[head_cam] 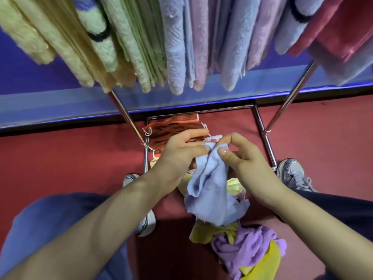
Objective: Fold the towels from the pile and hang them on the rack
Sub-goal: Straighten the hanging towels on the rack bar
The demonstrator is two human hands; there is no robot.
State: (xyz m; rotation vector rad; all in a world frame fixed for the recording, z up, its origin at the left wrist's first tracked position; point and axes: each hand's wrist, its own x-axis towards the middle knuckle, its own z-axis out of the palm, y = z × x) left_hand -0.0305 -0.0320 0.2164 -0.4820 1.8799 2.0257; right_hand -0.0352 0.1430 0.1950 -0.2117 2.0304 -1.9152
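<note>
A light blue towel is pinched at its top edge by both the left hand and the right hand, held up above the pile of purple and yellow towels on the red floor. Folded towels are hung along the rack overhead.

even, fairly bright indoor light, seemingly from overhead. soft dark shadow on the red floor under the body. small glints on the chrome rack legs. strong wide-angle bowing: hanging towels fan outward. lower corners soft, slightly blurred.
</note>
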